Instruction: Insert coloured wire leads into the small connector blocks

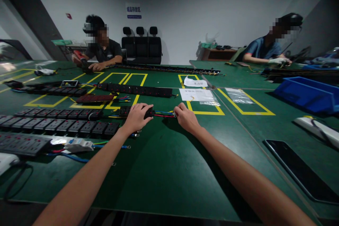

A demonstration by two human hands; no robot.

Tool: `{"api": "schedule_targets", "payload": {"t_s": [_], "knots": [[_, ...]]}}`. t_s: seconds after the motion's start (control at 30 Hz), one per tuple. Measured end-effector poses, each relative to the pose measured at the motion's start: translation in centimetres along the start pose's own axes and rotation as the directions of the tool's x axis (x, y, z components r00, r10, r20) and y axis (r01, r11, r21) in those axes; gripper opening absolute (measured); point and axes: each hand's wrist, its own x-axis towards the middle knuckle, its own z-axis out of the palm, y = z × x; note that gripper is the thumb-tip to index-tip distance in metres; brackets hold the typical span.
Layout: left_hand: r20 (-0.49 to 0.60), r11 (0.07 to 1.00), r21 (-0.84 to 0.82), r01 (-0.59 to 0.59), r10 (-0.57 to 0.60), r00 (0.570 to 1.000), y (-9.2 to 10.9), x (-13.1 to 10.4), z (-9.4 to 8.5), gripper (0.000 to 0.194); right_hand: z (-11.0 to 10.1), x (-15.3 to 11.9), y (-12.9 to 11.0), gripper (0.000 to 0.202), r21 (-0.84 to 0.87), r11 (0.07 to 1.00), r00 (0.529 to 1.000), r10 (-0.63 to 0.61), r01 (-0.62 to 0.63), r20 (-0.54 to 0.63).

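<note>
My left hand is closed over a short black socket module on the green table. Red, blue and green wires run out of the module's right end. At their far end, my right hand pinches the wires near small ring terminals. Rows of black socket strips lie to the left of my left hand. Beyond it are a dark red strip with wires and a long black socket strip.
White paper sheets and a plastic bag lie past my right hand. To the right are a blue bin, a white power strip and a phone. Two people work across the table. A circuit breaker lies left.
</note>
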Motion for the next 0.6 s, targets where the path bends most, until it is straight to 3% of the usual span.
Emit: {"api": "schedule_targets", "payload": {"t_s": [0.4, 0.6], "knots": [[-0.010, 1.000, -0.018, -0.010, 0.010, 1.000, 0.01, -0.01, -0.02, 0.054, 0.08, -0.14, 0.04, 0.017, 0.070, 0.990, 0.991, 0.123, -0.119, -0.051], [-0.002, 0.999, -0.033, -0.005, 0.004, 1.000, 0.04, -0.01, -0.14, 0.053, 0.03, -0.23, -0.08, 0.020, 0.108, 0.991, 0.994, 0.087, -0.079, -0.073]]}}
